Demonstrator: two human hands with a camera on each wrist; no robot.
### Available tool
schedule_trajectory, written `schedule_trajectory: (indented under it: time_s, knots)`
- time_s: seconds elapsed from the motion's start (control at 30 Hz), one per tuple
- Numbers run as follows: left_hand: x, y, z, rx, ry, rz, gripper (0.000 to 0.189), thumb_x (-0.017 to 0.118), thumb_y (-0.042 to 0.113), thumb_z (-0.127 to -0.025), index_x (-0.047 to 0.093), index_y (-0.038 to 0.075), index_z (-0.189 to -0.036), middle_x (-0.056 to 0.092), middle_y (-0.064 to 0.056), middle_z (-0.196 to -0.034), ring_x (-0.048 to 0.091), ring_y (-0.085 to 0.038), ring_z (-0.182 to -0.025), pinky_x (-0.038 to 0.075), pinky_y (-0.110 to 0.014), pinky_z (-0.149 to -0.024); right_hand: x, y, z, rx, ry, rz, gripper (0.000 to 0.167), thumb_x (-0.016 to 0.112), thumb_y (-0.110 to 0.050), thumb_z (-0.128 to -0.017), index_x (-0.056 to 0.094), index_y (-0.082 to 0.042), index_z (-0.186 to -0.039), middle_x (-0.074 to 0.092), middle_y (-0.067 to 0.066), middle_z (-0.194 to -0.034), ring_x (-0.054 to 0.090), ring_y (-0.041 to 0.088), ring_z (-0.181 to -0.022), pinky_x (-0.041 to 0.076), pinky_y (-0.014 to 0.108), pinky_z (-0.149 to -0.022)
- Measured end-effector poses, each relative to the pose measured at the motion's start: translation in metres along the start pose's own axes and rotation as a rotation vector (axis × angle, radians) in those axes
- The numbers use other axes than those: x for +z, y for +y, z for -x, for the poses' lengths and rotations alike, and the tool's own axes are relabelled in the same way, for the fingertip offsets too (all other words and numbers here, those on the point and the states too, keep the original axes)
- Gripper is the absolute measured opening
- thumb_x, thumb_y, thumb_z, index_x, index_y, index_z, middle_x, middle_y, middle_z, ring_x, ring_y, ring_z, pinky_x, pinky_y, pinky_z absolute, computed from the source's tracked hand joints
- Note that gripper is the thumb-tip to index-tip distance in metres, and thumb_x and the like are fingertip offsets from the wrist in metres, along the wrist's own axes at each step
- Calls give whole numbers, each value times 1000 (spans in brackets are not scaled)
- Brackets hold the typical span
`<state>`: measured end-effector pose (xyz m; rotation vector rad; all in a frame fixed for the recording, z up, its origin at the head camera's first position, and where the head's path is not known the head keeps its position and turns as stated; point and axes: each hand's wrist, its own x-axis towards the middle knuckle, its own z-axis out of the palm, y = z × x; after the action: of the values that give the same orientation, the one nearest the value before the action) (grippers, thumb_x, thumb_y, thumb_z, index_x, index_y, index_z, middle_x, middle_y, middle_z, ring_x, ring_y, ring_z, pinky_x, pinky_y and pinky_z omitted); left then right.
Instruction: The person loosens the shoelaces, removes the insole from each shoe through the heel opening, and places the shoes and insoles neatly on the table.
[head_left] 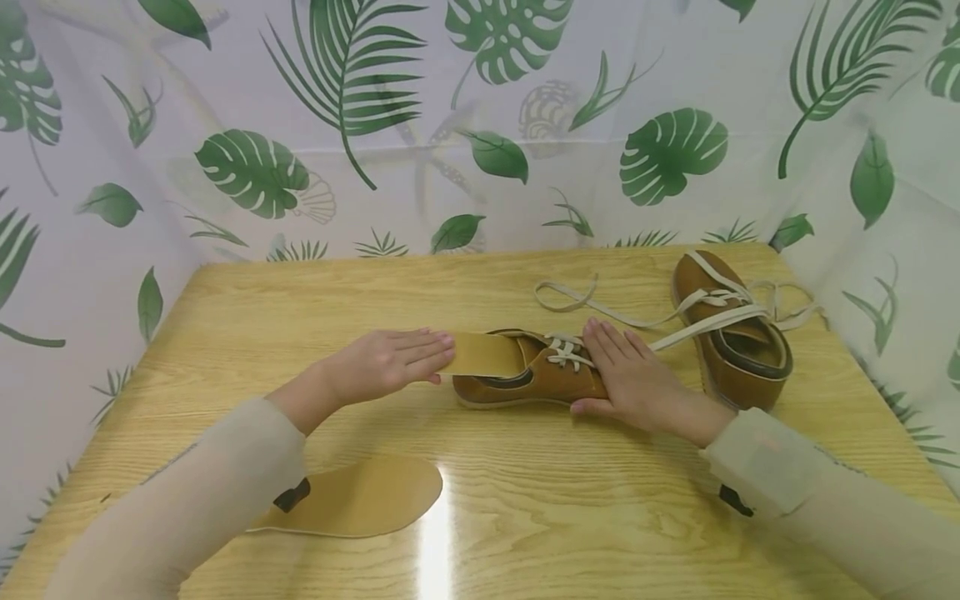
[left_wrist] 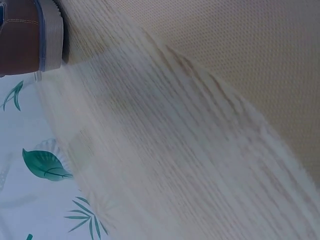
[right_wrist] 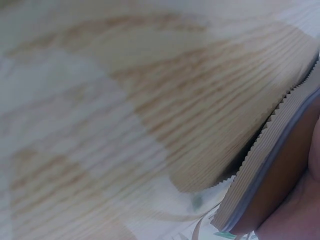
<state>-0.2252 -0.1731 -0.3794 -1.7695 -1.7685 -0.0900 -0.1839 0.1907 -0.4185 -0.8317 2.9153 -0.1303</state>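
Observation:
In the head view a brown lace-up shoe (head_left: 547, 387) lies on its sole, toe to the right. A tan insole (head_left: 491, 354) reaches through its opening, front end hidden inside. My left hand (head_left: 382, 362) pinches the insole's outer end, fingers laid across the top and the thumb mostly hidden. Over the toe lies my right hand (head_left: 637, 379), holding the shoe with the thumb along the near side and the fingers across the top. The right wrist view shows the shoe's ridged sole edge (right_wrist: 270, 150) beside part of that hand.
A second brown shoe (head_left: 731, 333) stands at the right, its long pale laces (head_left: 622, 317) trailing left over the wooden table (head_left: 300, 308). Another tan insole (head_left: 367, 496) lies near the front, partly under my left sleeve. Leaf-printed cloth (head_left: 420, 167) surrounds the table's back and sides.

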Motion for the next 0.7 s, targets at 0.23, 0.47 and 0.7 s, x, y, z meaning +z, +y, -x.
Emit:
schedule_trajectory:
  time_s: [0.23, 0.47, 0.7]
  knots:
    - [-5, 2, 9, -18, 44, 47, 30, 65, 14, -86, 64, -8, -108, 69, -16, -107, 68, -23, -98, 56, -30, -87, -1, 1, 2, 0, -5, 10, 104, 49, -67, -85, 14, 9, -147, 11, 25, -155, 11, 39, -143, 12, 56, -118]
    - [-16, 4, 19, -60, 46, 99, 39, 70, 16, -83, 60, -8, -111, 68, -16, -109, 66, -25, -101, 55, -33, -90, -3, -1, 1, -6, -12, 13, 103, 48, -67, -85, 13, 8, -147, 10, 25, -155, 11, 39, -143, 11, 55, -118]
    - [-22, 3, 25, -83, 69, 77, 39, 39, 24, -102, 60, -6, -115, 69, -13, -108, 67, -23, -99, 55, -31, -89, -8, -1, 3, -1, -15, 5, 103, 48, -66, -86, 13, 9, -147, 11, 25, -155, 10, 39, -143, 11, 55, -118]
